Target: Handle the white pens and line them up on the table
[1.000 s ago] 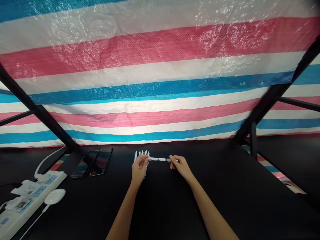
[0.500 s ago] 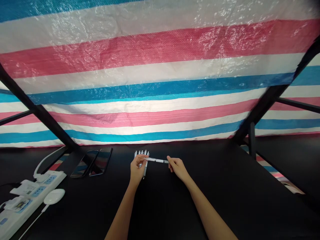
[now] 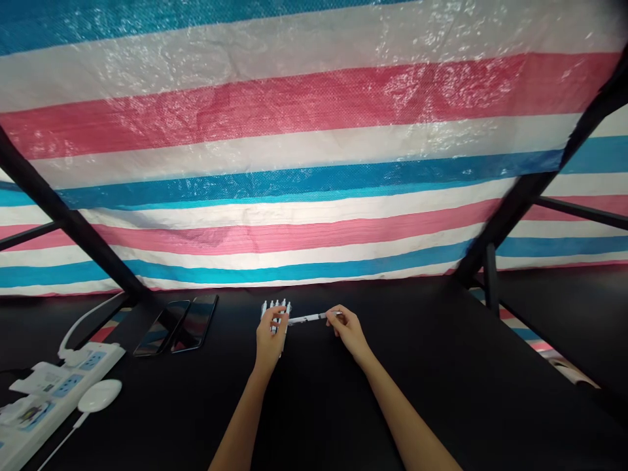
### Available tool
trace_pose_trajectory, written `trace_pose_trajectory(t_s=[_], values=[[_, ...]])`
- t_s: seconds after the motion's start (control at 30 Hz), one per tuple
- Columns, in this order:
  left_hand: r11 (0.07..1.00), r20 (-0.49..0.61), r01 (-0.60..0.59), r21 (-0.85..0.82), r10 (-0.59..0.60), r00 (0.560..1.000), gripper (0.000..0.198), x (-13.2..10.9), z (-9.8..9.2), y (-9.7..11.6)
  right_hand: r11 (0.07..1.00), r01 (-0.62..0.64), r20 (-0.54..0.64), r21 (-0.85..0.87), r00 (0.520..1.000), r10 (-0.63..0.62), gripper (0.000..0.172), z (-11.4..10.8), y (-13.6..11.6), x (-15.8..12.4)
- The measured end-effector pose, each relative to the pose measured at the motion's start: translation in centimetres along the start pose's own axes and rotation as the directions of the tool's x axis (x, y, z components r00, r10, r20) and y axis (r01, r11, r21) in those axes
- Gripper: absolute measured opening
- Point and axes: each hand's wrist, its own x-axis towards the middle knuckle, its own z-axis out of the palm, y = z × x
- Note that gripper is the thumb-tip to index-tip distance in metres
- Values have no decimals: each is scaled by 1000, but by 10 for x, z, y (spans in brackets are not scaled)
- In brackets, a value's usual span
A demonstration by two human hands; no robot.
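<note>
Near five pens, two hands: right in pinch around another pen, left unclear.

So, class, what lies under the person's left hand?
White pens in a row; their far ends show beyond the left hand, which hides much of their length. Contact is unclear.

A slim white pen with dark markings is held crosswise, just right of a neat row of white pens

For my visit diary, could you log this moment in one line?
Right hand: grips pen by one end | Left hand: at other end, by more pens | Farther left: phones, power strip
</note>
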Motion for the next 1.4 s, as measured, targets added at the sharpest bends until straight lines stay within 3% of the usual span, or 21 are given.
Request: trace_pose_trajectory(t_s=[0.1, 0.3, 0.4, 0.63, 0.77, 0.83, 0.97, 1.4], values=[[1000, -29, 27, -10, -28, 999, 33, 1, 0, -1, 998, 4, -33, 62, 999, -2, 35, -1, -2, 1], [996, 169, 56, -73, -43, 985, 33, 0, 2, -8, 995, 2, 2, 98, 1000, -2, 36, -2, -4, 0], [993, 167, 70, -97, -53, 985, 34, 0, 1, -8, 995, 6, 22, 98, 1000, -8, 35, -3, -2, 1], [993, 136, 32, -110, -17, 991, 33, 2, -1, -10, 974, -15, 26, -226, 999, 22, 57, -6, 3, 0], [990, 61, 37, -138, -29, 998, 35, 4, -2, -15, 980, 54, 9, -191, 999, -53, 37, -12, 2, 0], [987, 33, 49, -150, -44, 998, 36, 6, -3, -15, 985, 90, 14, -145, 996, -89, 40, -15, 2, 2], [981, 12, 66, -184, -65, 998, 39, 6, -3, -14, 977, 105, 27, -188, 994, -101, 23, -20, 6, 5], [975, 67, 106, -194, -95, 993, 38, 4, -2, -19, 940, 140, 40, -312, 990, -135, 18, -17, 6, 3]])
